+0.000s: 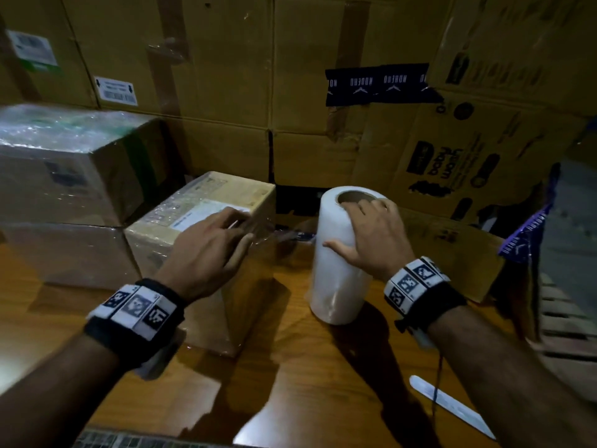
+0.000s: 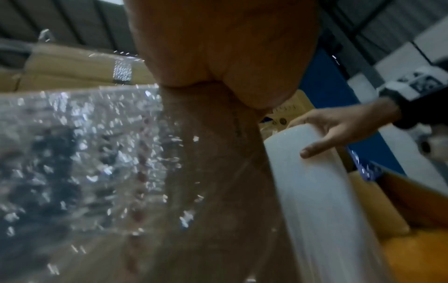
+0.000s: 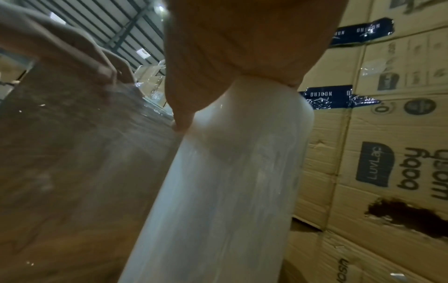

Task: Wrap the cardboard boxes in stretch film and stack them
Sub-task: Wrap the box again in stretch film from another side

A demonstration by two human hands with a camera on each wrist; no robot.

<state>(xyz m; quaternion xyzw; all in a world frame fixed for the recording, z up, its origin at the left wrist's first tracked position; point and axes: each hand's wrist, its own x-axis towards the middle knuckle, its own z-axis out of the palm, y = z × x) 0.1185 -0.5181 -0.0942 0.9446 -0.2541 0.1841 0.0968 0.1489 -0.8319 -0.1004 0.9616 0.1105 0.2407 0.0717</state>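
Box [image 1: 206,221] left of film roll [image 1: 342,253]

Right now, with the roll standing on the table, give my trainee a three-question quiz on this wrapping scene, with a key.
1. True or false: the stretch film roll lies on its side on the wooden table.
2. Which hand grips the roll at its top? A) left hand B) right hand C) neither
3. Fill in: the left hand rests on the small cardboard box, and a sheet of ____ stretches from that box to the roll.

Key: 1. false, it stands upright. 2. B. 3. film.
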